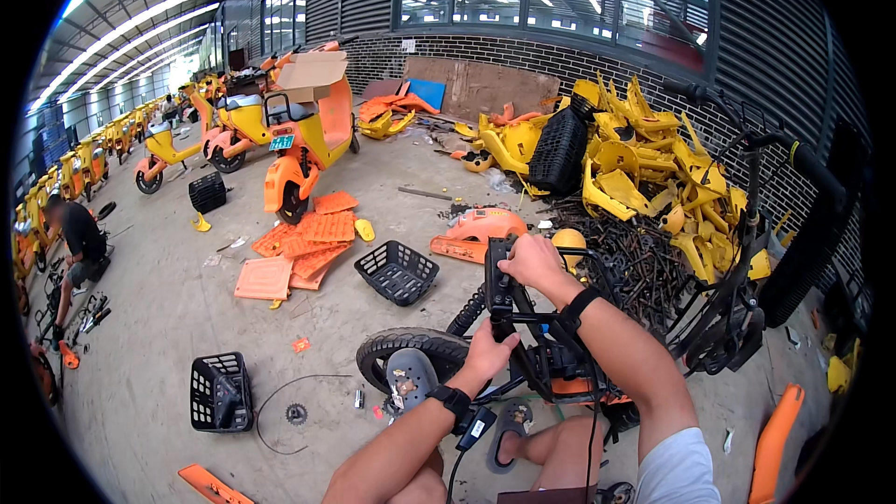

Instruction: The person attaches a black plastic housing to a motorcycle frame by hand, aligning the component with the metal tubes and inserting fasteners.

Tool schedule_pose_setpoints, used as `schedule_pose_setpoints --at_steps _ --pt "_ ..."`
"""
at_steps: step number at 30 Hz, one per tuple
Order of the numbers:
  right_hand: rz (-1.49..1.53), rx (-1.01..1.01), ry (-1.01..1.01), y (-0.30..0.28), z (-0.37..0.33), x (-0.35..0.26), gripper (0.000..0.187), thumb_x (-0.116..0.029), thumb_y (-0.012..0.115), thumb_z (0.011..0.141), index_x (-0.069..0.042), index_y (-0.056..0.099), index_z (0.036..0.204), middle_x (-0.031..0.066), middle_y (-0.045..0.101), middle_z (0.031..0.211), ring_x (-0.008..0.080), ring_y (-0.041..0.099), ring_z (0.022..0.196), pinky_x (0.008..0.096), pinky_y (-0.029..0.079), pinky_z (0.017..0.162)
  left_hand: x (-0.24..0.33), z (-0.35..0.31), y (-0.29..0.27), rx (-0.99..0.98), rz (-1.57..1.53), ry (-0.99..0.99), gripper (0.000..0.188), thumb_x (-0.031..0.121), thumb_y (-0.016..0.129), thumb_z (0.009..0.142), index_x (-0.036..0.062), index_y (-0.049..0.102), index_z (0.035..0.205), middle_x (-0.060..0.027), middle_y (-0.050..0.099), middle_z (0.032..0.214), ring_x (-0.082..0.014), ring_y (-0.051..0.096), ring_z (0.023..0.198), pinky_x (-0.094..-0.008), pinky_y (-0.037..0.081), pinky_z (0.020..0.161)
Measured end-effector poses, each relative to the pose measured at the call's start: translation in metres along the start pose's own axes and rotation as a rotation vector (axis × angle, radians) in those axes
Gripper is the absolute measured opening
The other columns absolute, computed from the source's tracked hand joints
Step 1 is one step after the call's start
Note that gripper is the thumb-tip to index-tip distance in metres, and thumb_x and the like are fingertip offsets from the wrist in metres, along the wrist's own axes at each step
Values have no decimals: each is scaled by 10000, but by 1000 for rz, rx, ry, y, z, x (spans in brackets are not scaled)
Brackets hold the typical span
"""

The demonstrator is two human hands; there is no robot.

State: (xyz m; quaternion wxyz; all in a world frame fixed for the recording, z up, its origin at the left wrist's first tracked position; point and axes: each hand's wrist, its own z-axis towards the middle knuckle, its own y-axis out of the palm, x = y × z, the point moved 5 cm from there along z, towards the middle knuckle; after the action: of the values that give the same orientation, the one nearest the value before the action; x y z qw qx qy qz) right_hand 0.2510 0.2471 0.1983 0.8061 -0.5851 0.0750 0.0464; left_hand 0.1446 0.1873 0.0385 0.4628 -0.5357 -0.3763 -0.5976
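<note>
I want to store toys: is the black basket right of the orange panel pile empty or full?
The basket looks empty: inside its open top, only slotted walls and bottom show.

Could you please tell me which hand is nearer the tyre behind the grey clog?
Left. The left hand is beside the tyre, low on the black bracket; the right hand is farther away, at the bracket's upper end.

The grey concrete floor (159, 317) carries a loose pile of flat orange panels (313, 245); an open black basket (381, 286) sits near them; a second basket (202, 401) stands beside a curved cable (259, 415) and a toothed disc (296, 413); yellow shells (644, 168) heap up by dark metal parts (627, 261); a black wheel (378, 352) stands mid-floor.
</note>
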Motion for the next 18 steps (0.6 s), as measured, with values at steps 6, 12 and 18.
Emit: schedule_pose_setpoints --at_steps 6,12,18 --pt "-79 49 -155 10 0 -13 207 -148 678 742 3 690 882 199 685 815 351 678 796 430 543 746 2 -3 0 -29 13 -48 294 109 686 862 14 516 1082 -73 646 923 -149 604 792 -302 490 666" --pt "-183 73 -315 10 -6 -37 324 -67 649 729 25 532 1017 202 662 721 365 676 725 447 544 655 8 -5 2 -88 -83 -119 312 61 685 856 15 531 1124 -72 640 1019 -152 599 922 -300 490 785" --pt "-220 123 -446 7 -13 -47 424 -47 670 701 11 514 1090 153 665 692 329 679 675 418 526 574 8 -3 2 -28 -173 -67 323 31 707 807 -21 554 1087 -77 661 925 -149 606 820 -303 489 731"
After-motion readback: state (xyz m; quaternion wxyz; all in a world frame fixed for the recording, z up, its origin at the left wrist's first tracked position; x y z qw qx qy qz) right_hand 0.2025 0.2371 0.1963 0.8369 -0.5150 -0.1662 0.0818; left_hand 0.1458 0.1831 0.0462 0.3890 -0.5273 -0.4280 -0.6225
